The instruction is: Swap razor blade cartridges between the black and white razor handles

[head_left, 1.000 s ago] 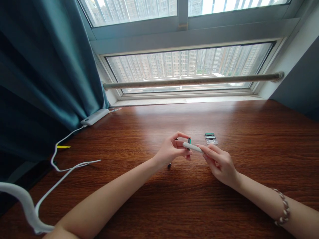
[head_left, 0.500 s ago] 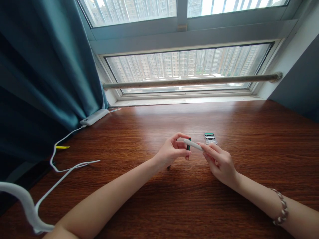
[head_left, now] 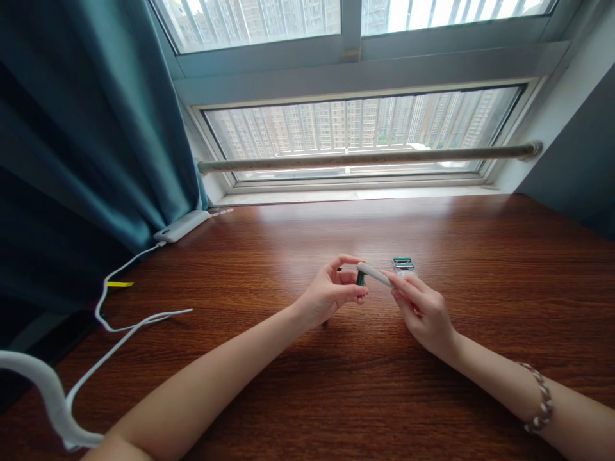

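Note:
My left hand (head_left: 336,288) pinches a small dark razor cartridge (head_left: 360,278) with a green stripe between thumb and fingertips. In my right hand (head_left: 427,314) is a white razor handle (head_left: 377,275), held by its near end between thumb and fingers. The handle's far end meets the top of the cartridge; whether the two are locked together I cannot tell. Behind my right hand a clear blister pack (head_left: 403,266) with green-and-black cartridges lies on the table, its lower part hidden by my fingers. Under my left hand a small dark bit shows, too little to name.
The brown wooden table (head_left: 307,397) runs to the window sill. At its left edge a white power bank (head_left: 181,226) lies by the blue curtain (head_left: 96,128), with a white cable (head_left: 139,324) trailing forward. A thick white curved stand (head_left: 50,390) is at lower left.
The handle's far end has risen slightly and tilted steeper over the cartridge. The cartridge has shifted a little to the left. Both hands have otherwise barely moved.

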A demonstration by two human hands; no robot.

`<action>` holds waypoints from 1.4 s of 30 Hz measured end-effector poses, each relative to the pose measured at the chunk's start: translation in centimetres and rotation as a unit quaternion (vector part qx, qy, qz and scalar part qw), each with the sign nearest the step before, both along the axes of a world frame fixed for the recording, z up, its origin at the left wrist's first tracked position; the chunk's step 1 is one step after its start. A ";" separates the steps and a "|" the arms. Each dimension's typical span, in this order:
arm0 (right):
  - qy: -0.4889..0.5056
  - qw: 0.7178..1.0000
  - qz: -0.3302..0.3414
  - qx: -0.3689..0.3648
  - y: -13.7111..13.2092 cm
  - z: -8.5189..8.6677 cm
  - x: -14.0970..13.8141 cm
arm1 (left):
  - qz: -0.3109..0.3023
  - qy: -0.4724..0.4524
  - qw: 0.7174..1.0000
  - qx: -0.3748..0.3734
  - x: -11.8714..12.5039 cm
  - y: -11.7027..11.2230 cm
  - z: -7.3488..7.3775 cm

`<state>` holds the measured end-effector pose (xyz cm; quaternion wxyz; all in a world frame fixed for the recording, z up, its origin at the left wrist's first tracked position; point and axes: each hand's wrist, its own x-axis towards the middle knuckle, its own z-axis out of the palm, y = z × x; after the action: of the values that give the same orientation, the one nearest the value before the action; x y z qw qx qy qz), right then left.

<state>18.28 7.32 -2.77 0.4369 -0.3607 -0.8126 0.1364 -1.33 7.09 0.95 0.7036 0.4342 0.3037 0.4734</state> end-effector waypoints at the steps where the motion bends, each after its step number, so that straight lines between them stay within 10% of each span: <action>1: -0.004 1.000 0.002 0.001 0.0 0.0 0.0 | -0.010 0.010 1.000 0.007 0.0 0.0 -0.1; 42: -0.040 0.999 -0.020 0.026 0.0 -0.4 0.2 | -0.057 -0.052 0.996 -0.037 -0.8 0.8 -0.4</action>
<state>18.52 7.32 -3.14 0.4157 -0.3709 -0.8253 0.0916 -2.13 7.90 0.58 0.7602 0.3992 0.2589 0.4424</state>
